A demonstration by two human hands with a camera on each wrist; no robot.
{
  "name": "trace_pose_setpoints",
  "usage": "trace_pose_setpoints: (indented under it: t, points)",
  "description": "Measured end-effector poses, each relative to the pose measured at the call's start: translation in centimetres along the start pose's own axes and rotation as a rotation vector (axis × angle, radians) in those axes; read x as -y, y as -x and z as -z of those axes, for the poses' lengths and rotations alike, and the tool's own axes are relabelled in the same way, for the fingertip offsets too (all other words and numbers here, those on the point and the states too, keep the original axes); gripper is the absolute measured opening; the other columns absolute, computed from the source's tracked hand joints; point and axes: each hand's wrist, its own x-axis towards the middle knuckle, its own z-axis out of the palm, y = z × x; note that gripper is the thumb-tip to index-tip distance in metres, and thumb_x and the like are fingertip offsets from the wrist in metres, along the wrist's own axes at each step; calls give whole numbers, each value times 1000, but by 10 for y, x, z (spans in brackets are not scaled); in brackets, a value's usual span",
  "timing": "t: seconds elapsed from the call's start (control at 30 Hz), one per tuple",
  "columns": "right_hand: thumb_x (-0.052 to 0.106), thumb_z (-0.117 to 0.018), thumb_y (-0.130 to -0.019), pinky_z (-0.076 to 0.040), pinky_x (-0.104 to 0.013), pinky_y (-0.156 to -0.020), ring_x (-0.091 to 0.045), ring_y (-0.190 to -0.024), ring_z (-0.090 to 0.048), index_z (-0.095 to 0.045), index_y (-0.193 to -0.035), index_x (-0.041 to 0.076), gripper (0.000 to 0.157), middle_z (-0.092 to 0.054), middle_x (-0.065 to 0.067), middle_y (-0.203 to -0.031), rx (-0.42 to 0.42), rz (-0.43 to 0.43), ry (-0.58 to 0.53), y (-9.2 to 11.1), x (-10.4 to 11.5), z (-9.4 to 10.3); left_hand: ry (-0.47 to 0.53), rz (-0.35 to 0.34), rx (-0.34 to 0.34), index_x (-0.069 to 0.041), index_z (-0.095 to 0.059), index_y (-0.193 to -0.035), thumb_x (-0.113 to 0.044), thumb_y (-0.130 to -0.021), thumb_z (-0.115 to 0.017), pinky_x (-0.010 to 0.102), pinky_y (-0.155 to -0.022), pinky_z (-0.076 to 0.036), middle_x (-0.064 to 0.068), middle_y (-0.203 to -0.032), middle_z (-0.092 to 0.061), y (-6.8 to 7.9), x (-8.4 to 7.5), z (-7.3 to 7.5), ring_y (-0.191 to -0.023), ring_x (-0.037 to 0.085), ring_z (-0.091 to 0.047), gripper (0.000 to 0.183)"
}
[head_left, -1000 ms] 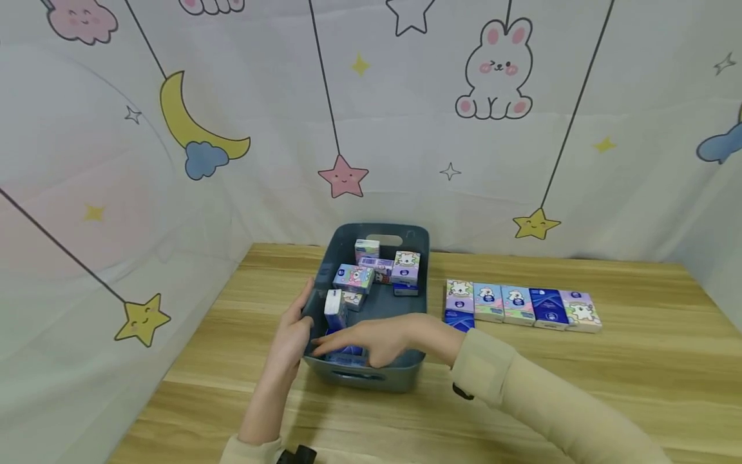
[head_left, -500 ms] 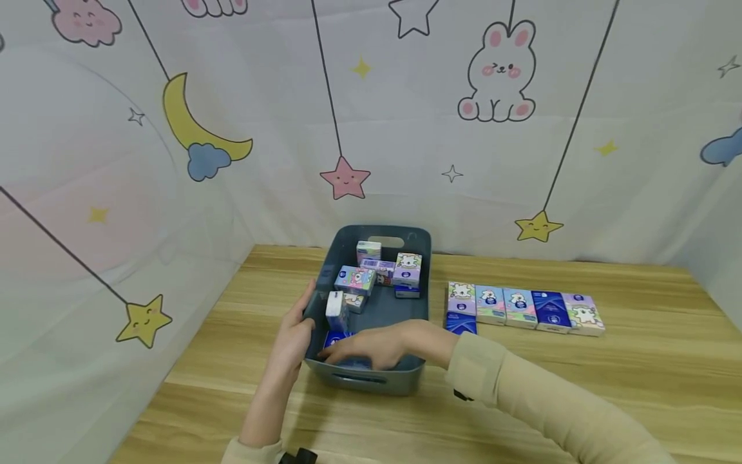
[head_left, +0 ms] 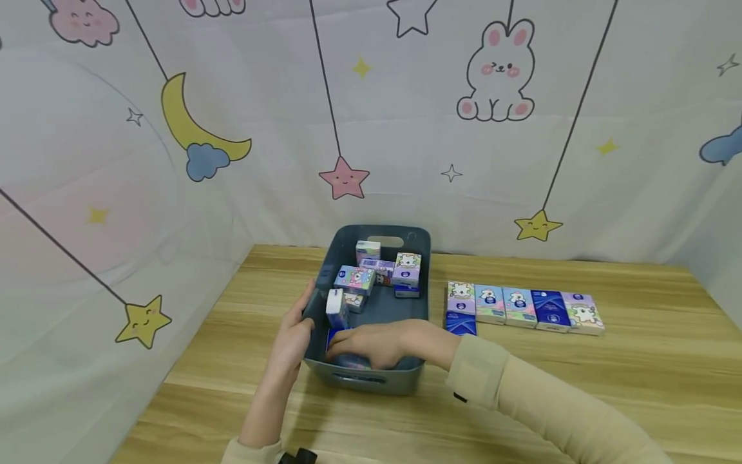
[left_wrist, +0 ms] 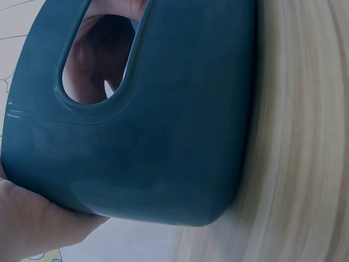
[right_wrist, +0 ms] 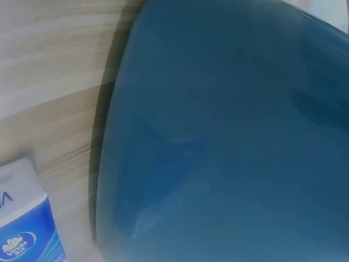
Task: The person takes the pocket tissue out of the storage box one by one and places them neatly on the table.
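Note:
My left hand [head_left: 294,332] grips the left side of a dark teal plastic basket [head_left: 377,382], thumb at the rim. In the left wrist view that hand [left_wrist: 43,224] lies against the basket's wall [left_wrist: 152,164]. My right hand [head_left: 371,345] reaches down into the basket's front end, its fingers bent round a small tissue pack [head_left: 350,362] that it mostly covers. Beside those fingers shows a blue tissue pack [head_left: 338,336], and a white-and-blue one [head_left: 336,308] stands upright. Through the handle hole in the left wrist view, part of the right hand [left_wrist: 90,71] shows.
Further back in the basket lie several tissue packs, among them a pink-and-blue one [head_left: 355,278] and a purple one [head_left: 407,267]. Right of it, a row of tissue packs [head_left: 518,306] lies on the wooden table [head_left: 637,380], a blue pack [head_left: 460,323] before its left end.
My right hand's fingers have drawn in from the basket's left wall and bent down round the tissue pack. The left hand and basket have stayed in place.

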Motion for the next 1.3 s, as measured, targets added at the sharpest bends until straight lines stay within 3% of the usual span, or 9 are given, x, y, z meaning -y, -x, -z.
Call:
trace_pose_setpoints:
  t: [0.1,0.33,0.47,0.63,0.87,1.07,1.3]
  points:
    - [-19,-55,-78,-41,-17,-101,-7,-130,-45,-45,-144,18,76,-43,-1,-149,-5,6,-8,3,-1,2,-6,3,4,-24,-21,-154,7,-87,-29,56,-120,-5,-2,-163,-12,-1,0,0,-151,28,-3,74]
    - [-12,-63,-78,-37,-29,-111,-15,-141,-36,-44,-145,19,77,-41,-2,-152,-38,-19,-86,15,-3,7,-13,-1,9,-26,-20,-154,6,-88,-29,56,-120,-7,-2,-163,-11,-1,1,-1,-151,27,-2,75]
    - [-4,-71,-78,-42,-26,-107,-16,-139,-40,-41,-147,22,79,-38,2,-152,-71,-70,-146,23,-5,12,-16,-7,5,-28,-21,-154,7,-87,-29,56,-119,-9,-1,-163,-11,1,1,0,-151,29,-3,75]
    - [5,-76,-77,-46,-22,-101,-16,-130,-46,-39,-147,20,81,-38,2,-149,-155,-113,-200,34,-7,17,-22,5,-7,-28,-21,-154,6,-88,-30,56,-119,-13,0,-163,-12,1,1,-1,-151,29,-5,75]
    - [5,-77,-76,-46,-24,-102,-18,-130,-47,-30,-150,18,89,-38,-1,-143,-267,-150,-303,52,-5,21,-18,14,-20,-30,-23,-153,6,-86,-31,54,-119,-15,0,-163,-13,0,0,-2,-151,28,-6,76]
    - [7,-77,-75,-44,-28,-105,-17,-129,-46,-33,-147,14,85,-36,-3,-140,-387,-169,-359,69,-5,20,-10,12,-21,-30,-23,-153,6,-87,-30,52,-120,-12,-2,-163,-13,0,0,-2,-151,26,-5,75]
    - [9,-78,-74,-44,-36,-106,-27,-132,-46,-32,-146,16,86,-33,-6,-146,-556,-166,-432,90,-9,14,-10,22,-19,-31,-23,-153,6,-87,-30,54,-120,-11,-2,-163,-13,0,-1,-2,-151,26,-4,75]
